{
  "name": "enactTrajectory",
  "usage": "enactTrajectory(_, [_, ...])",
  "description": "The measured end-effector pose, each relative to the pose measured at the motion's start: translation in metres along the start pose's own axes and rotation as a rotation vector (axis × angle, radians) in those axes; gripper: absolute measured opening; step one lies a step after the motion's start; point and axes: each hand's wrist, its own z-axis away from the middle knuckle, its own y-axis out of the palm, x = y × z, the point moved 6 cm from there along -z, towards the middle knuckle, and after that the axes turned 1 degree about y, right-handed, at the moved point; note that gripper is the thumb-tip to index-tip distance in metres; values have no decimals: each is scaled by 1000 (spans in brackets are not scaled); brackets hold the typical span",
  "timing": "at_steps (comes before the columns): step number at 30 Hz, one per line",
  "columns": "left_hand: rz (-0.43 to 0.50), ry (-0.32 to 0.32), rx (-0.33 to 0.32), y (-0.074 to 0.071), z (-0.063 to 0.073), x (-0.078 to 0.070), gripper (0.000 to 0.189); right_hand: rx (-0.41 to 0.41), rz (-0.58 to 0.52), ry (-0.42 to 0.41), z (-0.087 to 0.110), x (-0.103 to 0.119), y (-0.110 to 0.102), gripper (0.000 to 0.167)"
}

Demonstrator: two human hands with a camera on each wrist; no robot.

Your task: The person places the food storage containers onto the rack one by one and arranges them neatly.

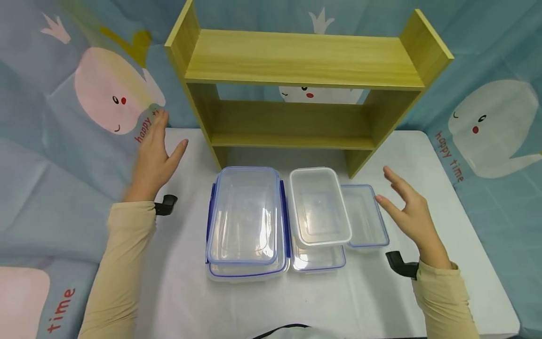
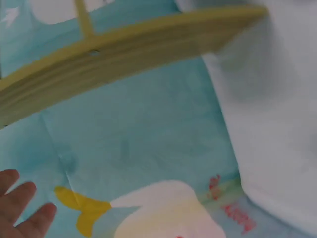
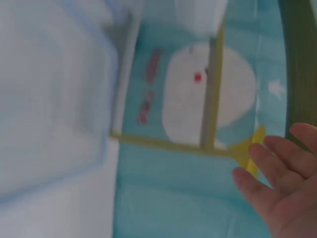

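My left hand hovers left of the wooden shelf, fingers extended and holding nothing. On the other side, my right hand is in the air just right of the containers, its fingers loosely spread and nothing in them. A large clear container with a blue-rimmed lid lies stacked on another blue-clipped container in the middle of the table. To its right, a white-rimmed container rests on top of two smaller blue-rimmed ones, one toward the front and one at the right.
The two-tier shelf stands at the back of the white table, behind the containers. A blue patterned curtain hangs behind and along both sides. A black strap shows at the front edge.
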Motion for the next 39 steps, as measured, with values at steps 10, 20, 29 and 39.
enactTrajectory(10, [427, -69, -216, 1, -40, -31, 50, 107, -222, 53, 40, 12, 48, 62])
enactTrajectory(20, [676, -148, -220, 2, -53, -59, 53, 136, -291, 100, 52, 7, 74, 71])
enactTrajectory(29, [699, -193, -302, 5, -53, -56, 46, 166, -451, 180, 64, 0, 96, 86])
enactTrajectory(39, [659, -182, -295, 10, -54, -52, 44, 207, -452, 345, 72, -5, 110, 126])
